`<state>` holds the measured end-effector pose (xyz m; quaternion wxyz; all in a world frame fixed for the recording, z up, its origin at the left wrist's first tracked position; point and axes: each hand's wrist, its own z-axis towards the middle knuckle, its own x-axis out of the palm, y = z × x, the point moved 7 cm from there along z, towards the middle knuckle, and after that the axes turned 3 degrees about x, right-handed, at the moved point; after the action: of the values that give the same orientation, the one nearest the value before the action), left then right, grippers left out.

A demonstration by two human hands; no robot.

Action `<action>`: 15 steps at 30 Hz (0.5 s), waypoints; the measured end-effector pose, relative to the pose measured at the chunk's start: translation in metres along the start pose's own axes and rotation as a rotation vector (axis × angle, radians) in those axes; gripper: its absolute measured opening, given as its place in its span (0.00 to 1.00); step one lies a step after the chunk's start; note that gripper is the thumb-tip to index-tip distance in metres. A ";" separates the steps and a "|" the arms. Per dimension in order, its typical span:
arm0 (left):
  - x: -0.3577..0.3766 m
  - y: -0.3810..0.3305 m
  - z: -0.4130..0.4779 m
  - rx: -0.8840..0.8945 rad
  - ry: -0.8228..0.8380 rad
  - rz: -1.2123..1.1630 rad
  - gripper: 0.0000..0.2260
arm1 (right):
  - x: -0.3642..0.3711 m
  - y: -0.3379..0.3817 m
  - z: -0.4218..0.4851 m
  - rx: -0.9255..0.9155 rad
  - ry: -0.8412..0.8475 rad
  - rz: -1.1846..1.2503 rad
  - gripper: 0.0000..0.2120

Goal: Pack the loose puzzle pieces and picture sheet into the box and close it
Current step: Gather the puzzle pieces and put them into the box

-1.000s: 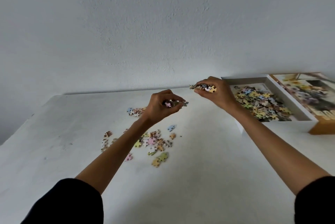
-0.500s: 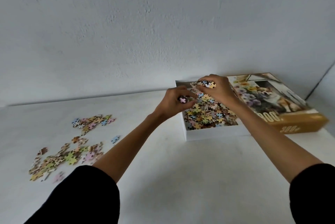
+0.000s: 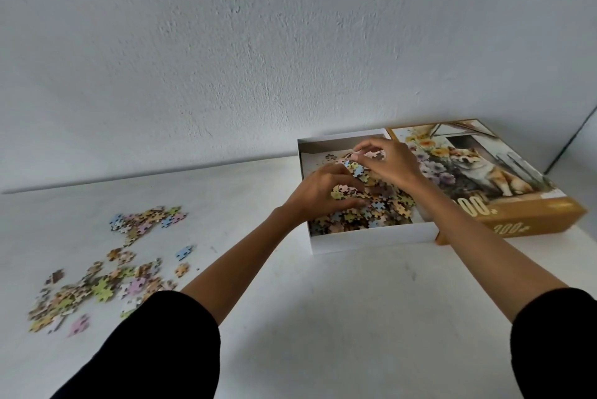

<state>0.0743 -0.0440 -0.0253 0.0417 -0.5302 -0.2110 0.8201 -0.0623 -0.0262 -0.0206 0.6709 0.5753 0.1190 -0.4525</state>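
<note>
One box [image 3: 371, 238], open upward, pieces [image 3: 387, 208] inside

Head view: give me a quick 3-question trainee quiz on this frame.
1. True or false: the lid is on the white box.
2. Fill in: the loose pieces lie on the table to the box's ____.
3. The left hand and right hand are both over: A the box, B the loose pieces, C the lid.
Key: 1 false, the lid lies beside it; 2 left; 3 A.
</note>
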 end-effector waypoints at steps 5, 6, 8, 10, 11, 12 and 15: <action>-0.005 -0.002 -0.002 0.037 -0.023 -0.019 0.12 | 0.003 0.004 -0.001 -0.029 0.002 0.024 0.09; -0.007 -0.003 -0.004 0.038 -0.027 -0.025 0.12 | 0.003 0.005 -0.001 -0.028 -0.003 0.025 0.08; -0.012 -0.001 -0.010 0.047 -0.036 -0.034 0.12 | 0.003 0.009 -0.002 -0.027 -0.012 0.031 0.08; -0.017 0.002 -0.019 0.049 -0.047 -0.050 0.13 | 0.001 0.012 -0.004 -0.025 -0.024 0.041 0.07; -0.019 0.004 -0.024 0.044 -0.052 -0.057 0.13 | -0.001 0.014 -0.005 -0.020 -0.034 0.041 0.06; -0.021 0.006 -0.030 0.037 -0.054 -0.062 0.12 | -0.001 0.018 -0.007 -0.021 -0.042 0.044 0.07; -0.031 0.009 -0.046 0.028 -0.077 -0.080 0.12 | 0.002 0.033 -0.014 -0.036 -0.030 0.043 0.07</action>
<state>0.1297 -0.0470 -0.0184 0.0736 -0.4891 -0.2219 0.8403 -0.0314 -0.0174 -0.0045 0.6926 0.5586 0.1047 -0.4442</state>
